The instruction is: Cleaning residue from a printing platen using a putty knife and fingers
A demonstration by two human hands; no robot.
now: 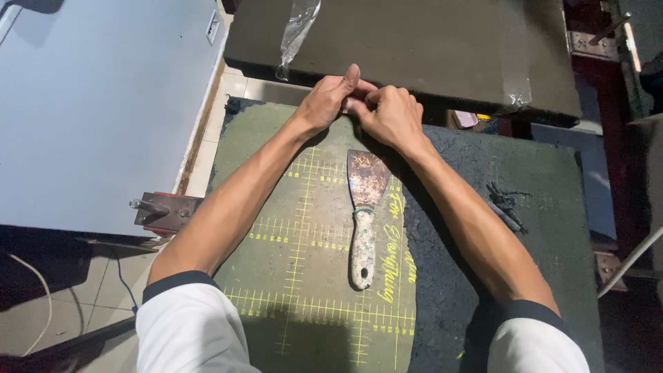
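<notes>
My left hand [330,100] and my right hand [391,114] meet at the far edge of a green cutting mat [304,228], fingers curled together and pinching something small that I cannot make out. A rusty putty knife [364,214] with a worn pale handle lies on the mat between my forearms, blade toward my hands. Neither hand touches it.
A dark flat board [428,41] with a strip of clear plastic [297,31] lies beyond the hands. A grey panel [97,103] stands at left, with a red clamp-like fitting [162,211] by it. Small dark scraps [504,204] rest on the rough black surface [525,179] at right.
</notes>
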